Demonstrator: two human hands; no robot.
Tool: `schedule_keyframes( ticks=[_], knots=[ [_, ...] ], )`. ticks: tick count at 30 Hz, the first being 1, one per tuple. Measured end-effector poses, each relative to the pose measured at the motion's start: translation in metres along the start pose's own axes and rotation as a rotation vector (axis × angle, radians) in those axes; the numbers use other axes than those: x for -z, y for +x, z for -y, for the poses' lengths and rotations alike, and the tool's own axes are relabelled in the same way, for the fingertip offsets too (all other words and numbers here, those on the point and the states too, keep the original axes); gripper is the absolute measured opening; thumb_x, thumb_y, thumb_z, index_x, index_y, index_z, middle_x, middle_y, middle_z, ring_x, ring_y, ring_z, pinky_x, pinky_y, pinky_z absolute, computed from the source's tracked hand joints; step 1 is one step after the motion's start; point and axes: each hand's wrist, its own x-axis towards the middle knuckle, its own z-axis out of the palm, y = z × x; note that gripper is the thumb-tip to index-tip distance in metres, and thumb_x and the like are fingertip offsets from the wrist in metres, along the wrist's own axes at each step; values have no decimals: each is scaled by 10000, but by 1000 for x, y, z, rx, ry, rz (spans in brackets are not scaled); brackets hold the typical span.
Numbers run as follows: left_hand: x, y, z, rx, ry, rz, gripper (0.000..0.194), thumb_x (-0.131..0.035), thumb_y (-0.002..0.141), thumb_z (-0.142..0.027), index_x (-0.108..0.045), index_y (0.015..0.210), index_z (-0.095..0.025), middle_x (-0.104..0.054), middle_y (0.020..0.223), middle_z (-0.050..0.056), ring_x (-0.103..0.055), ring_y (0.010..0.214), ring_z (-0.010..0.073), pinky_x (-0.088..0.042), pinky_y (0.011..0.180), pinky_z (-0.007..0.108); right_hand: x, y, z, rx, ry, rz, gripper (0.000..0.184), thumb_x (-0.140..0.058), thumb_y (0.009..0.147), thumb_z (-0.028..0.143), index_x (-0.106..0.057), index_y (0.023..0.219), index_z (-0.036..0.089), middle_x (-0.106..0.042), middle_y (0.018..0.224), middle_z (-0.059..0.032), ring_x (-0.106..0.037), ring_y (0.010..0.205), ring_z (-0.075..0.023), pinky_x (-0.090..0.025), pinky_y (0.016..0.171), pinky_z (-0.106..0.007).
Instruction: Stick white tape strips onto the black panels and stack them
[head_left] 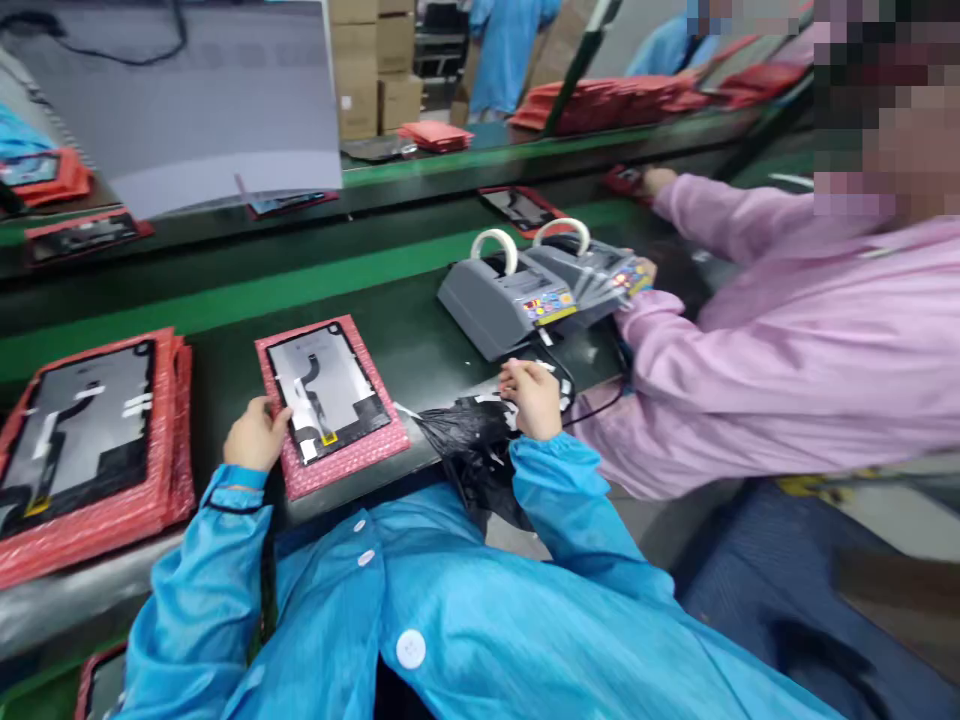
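My left hand (255,435) is at the left edge of a pink bubble-wrap bag (296,482). Its thumb touches the edge; the other fingers stay apart from it, curving beside the bag. A tablet screen (339,375) lies back side up on this bag, with a grey back, black border, dark flex cable and yellow-edged connector. My right hand (534,400) is closed in a pinch above a black plastic bag (476,430) dotted with white scraps. What the pinch holds, if anything, is too small to make out.
Two grey tape dispensers (499,300) stand ahead of my right hand. At left, another screen (82,430) rests on stacked red bubble-wrap bags (180,430). A co-worker's pink sleeve (735,390) reaches in from the right. A green-edged shelf (420,175) runs behind.
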Motion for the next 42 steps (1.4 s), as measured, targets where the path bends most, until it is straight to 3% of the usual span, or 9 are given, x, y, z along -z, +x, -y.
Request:
schedule_keyframes(
  ticks=[2, 6, 14, 16, 18, 22, 25, 30, 42],
  knots=[
    [7, 9, -4, -96, 38, -83, 285, -473, 796, -423, -607, 892, -190, -613, 728, 72, -597, 747, 252, -430, 618, 314, 22, 14, 1, -31, 79, -189, 325, -638, 679, 486, -499, 648, 193, -505, 527, 44, -454, 416, -54, -360, 387, -166],
    [12, 35, -15, -370, -20, -176, 271, -432, 792, -394, -608, 775, -189, -628, 798, 98, -578, 812, 244, -443, 776, 357, 32, 45, 8, -22, 81, -239, 309, -600, 706, 475, -486, 649, 194, -527, 560, 24, -471, 434, -64, -357, 387, -174],
    [-11, 69, -4, -711, -64, -25, 306, -440, 858, -350, -699, 948, -215, -680, 1086, 62, -486, 1075, 244, -322, 979, 432, 24, 27, 17, 397, -467, -550, 246, -580, 716, 406, -459, 563, 255, -530, 567, -47, -545, 582, -183, -457, 646, -368],
    [-18, 74, 1, -738, -41, 37, 302, -456, 864, -322, -688, 1031, -226, -661, 1153, 47, -437, 1144, 253, -310, 983, 443, 9, 9, 19, 446, -444, -389, 261, -580, 719, 477, -492, 597, 262, -541, 567, -60, -526, 542, -179, -440, 604, -368],
    [-24, 78, 5, -758, -16, 80, 302, -480, 862, -312, -673, 1083, -242, -637, 1204, 39, -395, 1194, 265, -280, 999, 466, -20, -9, 21, 423, -369, -62, 296, -578, 704, 538, -529, 655, 251, -550, 575, -41, -508, 512, -158, -431, 555, -338],
    [-32, 80, 11, -782, 17, 106, 302, -491, 868, -339, -666, 1105, -276, -600, 1261, 31, -351, 1235, 280, -228, 1028, 505, -111, -24, 17, 334, -369, 578, 280, -548, 739, 481, -553, 675, 209, -524, 566, 12, -484, 522, -115, -406, 548, -260],
    [-34, 81, 14, -791, 12, 101, 314, -486, 871, -360, -659, 1122, -281, -588, 1276, 31, -341, 1232, 284, -234, 1030, 505, -178, -17, 11, 330, -548, 793, 184, -524, 781, 315, -550, 657, 182, -515, 558, 23, -481, 556, -108, -383, 572, -232],
    [-36, 82, 16, -799, 5, 108, 327, -483, 871, -363, -657, 1134, -273, -568, 1299, 40, -363, 1202, 284, -255, 1032, 489, -232, -12, 5, 367, -891, 927, 170, -489, 831, 223, -621, 758, 143, -638, 714, -34, -559, 679, -135, -401, 641, -234],
    [-33, 79, 13, -739, -8, 110, 442, -532, 840, -322, -557, 1259, -184, -579, 1274, 92, -396, 1201, 279, -260, 1060, 488, -243, -22, 16, 415, -1204, 896, 249, -467, 871, 244, -681, 963, 153, -691, 1022, -118, -628, 952, -214, -433, 758, -267]
  ],
)
